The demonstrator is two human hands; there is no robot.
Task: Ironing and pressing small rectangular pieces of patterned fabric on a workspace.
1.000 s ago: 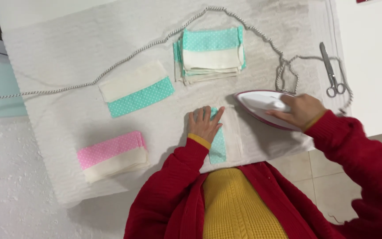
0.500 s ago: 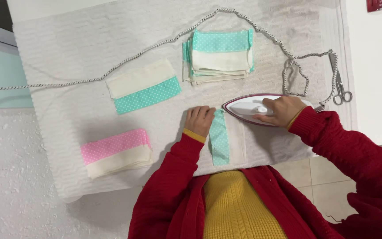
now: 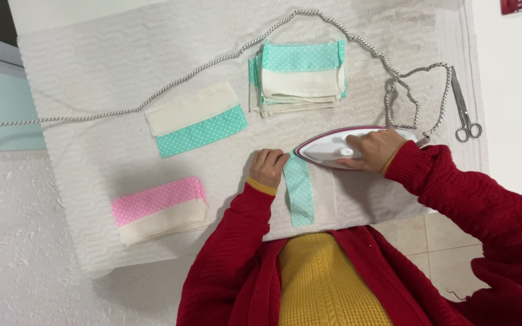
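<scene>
Iron [image 3: 333,148] sits on the cream half of a small fabric piece [image 3: 300,190] at the near edge of the white towel [image 3: 92,72] that covers the desk, its nose pointing at the teal dotted fold. There's only the head view, looking straight down. Right hand [image 3: 373,150] is wrapped shut around the iron's handle. Left hand [image 3: 268,167] has its fingers curled down, pressing the top end of the fold flat, just beside the iron's tip.

That's the risky bit, I'd say: the fingertips are so close to the hot tip that a small slide left could burn them, or shove the fold out of line.

Cord [image 3: 212,60] loops across the towel and bunches near the scissors [image 3: 463,105], so it could snag. Further up lie a teal stack [image 3: 300,75], a single teal piece [image 3: 197,118] and a pink stack [image 3: 158,208], all well apart.
</scene>
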